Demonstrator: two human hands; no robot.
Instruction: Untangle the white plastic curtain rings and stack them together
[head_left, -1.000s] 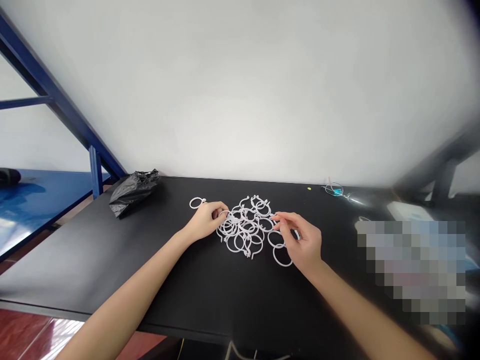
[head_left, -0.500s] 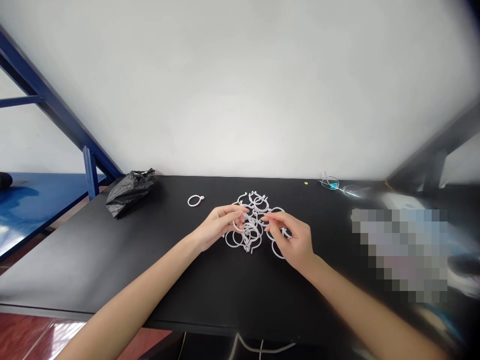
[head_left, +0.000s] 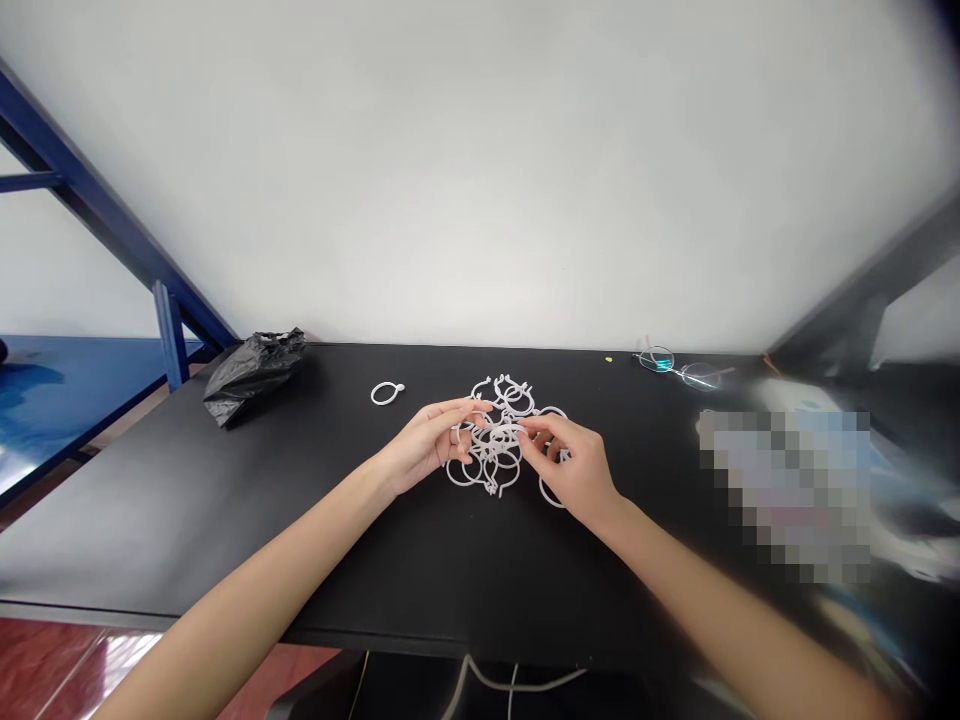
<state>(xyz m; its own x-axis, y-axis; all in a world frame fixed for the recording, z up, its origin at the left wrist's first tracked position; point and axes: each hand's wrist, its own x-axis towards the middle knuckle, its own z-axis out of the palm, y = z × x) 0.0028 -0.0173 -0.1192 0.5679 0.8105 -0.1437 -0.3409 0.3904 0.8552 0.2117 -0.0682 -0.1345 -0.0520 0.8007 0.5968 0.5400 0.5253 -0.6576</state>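
Observation:
A loose pile of thin white plastic rings (head_left: pixel 504 468), several with small hooked ends, lies on the black table between my hands. My right hand (head_left: pixel 574 462) pinches one white ring (head_left: pixel 511 429) by its edge, tilted almost edge-on above the pile. On the other side, my left hand (head_left: pixel 427 445) hovers at the pile's left edge with its fingers apart and curved. White ring edges show beside those fingertips, and whether they touch is hard to make out. A single white ring (head_left: pixel 385 394) with a small closed tab lies alone, farther back to the left.
A crumpled black plastic bag (head_left: pixel 255 375) sits at the back left of the black table (head_left: pixel 337 590). Wire-framed glasses (head_left: pixel 679 372) rest near the wall, beside a tiny yellow scrap (head_left: pixel 608 359). Clear plastic packaging (head_left: pixel 892 500), partly blurred out, is at the right. A blue metal frame (head_left: pixel 169 335) stands left.
The fingers of my left hand have spread from their pinch on a ring. My right hand has shifted slightly left and now has a ring between its fingertips. The view has moved a little.

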